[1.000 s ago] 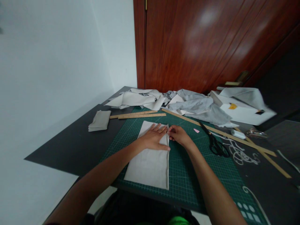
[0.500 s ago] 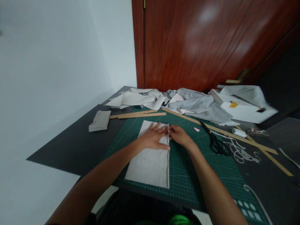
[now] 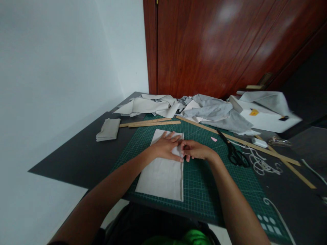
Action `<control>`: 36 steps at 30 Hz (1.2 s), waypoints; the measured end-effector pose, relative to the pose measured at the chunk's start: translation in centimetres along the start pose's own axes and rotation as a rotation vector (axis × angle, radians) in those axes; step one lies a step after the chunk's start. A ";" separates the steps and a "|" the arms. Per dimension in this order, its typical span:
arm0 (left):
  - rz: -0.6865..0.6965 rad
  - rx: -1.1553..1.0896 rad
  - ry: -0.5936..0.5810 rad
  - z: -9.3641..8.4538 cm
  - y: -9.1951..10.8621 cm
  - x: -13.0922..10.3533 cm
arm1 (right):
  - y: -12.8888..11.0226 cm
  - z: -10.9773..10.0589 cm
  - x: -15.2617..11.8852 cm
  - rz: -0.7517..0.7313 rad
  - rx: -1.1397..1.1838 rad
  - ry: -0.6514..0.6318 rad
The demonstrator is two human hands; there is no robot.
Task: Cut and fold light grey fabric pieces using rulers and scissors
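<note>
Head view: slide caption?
Left hand flat on pale cloth, right hand at its edge, on a green cutting mat; black scissors to the right.

The left hand (image 3: 166, 147) is lying palm down, fingers spread, across the upper part of a pale cloth (image 3: 160, 178), while the right hand (image 3: 194, 149) is curling its fingers at the cloth's two-o'clock edge; whether they are pinching it is hard to tell. The cloth is resting on a green cutting mat (image 3: 201, 183) atop the dark bench (image 3: 76, 158). Around the cloth, a folded stack (image 3: 108, 129) is sitting at ten o'clock, fabric scraps (image 3: 153, 106) are lying crumpled at twelve, a pink chip (image 3: 214, 139) is lying at two and black scissors (image 3: 236, 157) are resting at three.
</note>
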State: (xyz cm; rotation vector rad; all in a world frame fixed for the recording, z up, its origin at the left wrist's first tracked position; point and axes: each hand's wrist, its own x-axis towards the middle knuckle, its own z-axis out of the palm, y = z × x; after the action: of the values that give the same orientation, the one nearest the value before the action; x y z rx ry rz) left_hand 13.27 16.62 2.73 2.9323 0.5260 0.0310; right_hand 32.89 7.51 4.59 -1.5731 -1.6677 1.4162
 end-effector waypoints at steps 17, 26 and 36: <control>0.028 -0.011 -0.021 -0.3 -0.2 -0.2 | 0.8 0.1 0.1 0.016 0.054 -0.047; 0.047 -0.016 -0.005 -0.4 -0.6 -0.3 | 0.9 0.1 0.2 -0.032 0.078 -0.049; 0.051 -0.021 0.008 -0.1 -1.4 -0.2 | 0.5 0.5 0.1 0.034 0.020 0.004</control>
State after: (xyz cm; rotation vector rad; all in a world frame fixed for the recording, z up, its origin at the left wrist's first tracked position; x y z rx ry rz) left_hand 12.56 17.85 2.61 2.9254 0.4489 0.0543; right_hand 32.71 7.35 3.92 -1.5993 -1.6266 1.4419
